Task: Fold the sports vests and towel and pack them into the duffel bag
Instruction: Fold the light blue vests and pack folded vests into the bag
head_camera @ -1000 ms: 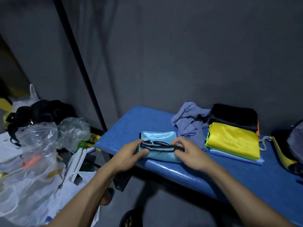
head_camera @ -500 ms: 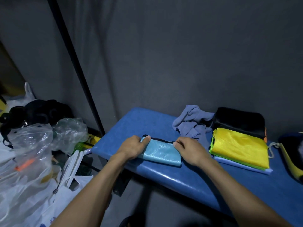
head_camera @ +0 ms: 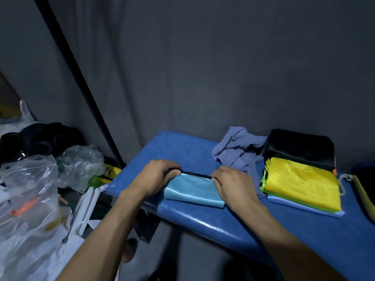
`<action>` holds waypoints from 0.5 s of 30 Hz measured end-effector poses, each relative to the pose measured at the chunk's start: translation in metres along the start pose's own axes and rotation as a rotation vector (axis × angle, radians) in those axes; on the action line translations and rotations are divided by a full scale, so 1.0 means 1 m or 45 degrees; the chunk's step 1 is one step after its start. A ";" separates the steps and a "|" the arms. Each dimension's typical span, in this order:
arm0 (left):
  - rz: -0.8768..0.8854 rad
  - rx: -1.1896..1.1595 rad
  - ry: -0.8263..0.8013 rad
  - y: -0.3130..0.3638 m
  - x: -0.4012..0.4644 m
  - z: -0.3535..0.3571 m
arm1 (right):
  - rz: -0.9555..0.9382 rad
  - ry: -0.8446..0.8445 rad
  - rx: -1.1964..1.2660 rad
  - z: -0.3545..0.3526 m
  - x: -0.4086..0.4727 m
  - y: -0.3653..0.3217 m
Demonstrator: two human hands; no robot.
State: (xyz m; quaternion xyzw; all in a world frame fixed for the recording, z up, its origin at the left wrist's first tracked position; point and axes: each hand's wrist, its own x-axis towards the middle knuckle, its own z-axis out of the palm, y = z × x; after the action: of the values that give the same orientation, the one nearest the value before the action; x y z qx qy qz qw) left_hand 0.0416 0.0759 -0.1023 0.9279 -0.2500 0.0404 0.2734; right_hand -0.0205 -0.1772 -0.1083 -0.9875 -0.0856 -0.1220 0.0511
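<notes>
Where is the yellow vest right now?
The yellow vest tops the folded pile on the right of the blue bench, in front of a black one.

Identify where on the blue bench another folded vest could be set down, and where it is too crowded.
Free: the bench's far left corner, behind the light blue vest and left of the crumpled grey towel; also the near strip in front of the stacked vests. Crowded: the right end, with towel, stack and duffel bag.
</notes>
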 end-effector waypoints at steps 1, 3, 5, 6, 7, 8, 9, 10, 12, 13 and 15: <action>0.034 0.002 0.022 -0.001 0.000 0.001 | 0.018 -0.041 -0.045 -0.001 0.002 0.000; 0.072 0.031 0.058 -0.001 -0.001 0.001 | 0.048 -0.085 -0.075 -0.004 0.007 -0.001; 0.092 0.110 0.081 -0.001 -0.003 0.005 | 0.148 -0.130 -0.033 -0.008 0.014 -0.003; 0.084 0.140 0.092 0.000 -0.004 0.008 | 0.233 -0.172 0.031 -0.009 0.019 -0.005; 0.069 0.161 0.104 0.000 -0.005 0.011 | 0.330 -0.203 0.112 -0.011 0.023 -0.007; 0.059 0.172 0.119 0.000 -0.005 0.013 | 0.423 -0.227 0.191 -0.011 0.026 -0.010; 0.052 0.171 0.134 0.000 -0.004 0.015 | 0.497 -0.246 0.246 -0.011 0.028 -0.013; 0.042 0.150 0.140 -0.001 -0.004 0.017 | 0.552 -0.259 0.279 -0.010 0.029 -0.017; -0.031 0.039 0.114 -0.001 0.000 0.018 | 0.605 -0.229 0.288 -0.010 0.026 -0.025; -0.093 -0.045 0.079 -0.003 0.003 0.018 | 0.619 -0.201 0.283 -0.008 0.023 -0.029; -0.210 -0.265 -0.043 -0.006 0.010 0.017 | 0.634 -0.158 0.250 -0.003 0.016 -0.036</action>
State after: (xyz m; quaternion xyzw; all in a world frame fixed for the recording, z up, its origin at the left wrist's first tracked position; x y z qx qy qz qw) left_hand 0.0521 0.0667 -0.1174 0.9125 -0.1804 -0.0241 0.3664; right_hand -0.0127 -0.1396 -0.0986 -0.9740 0.1455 -0.0362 0.1696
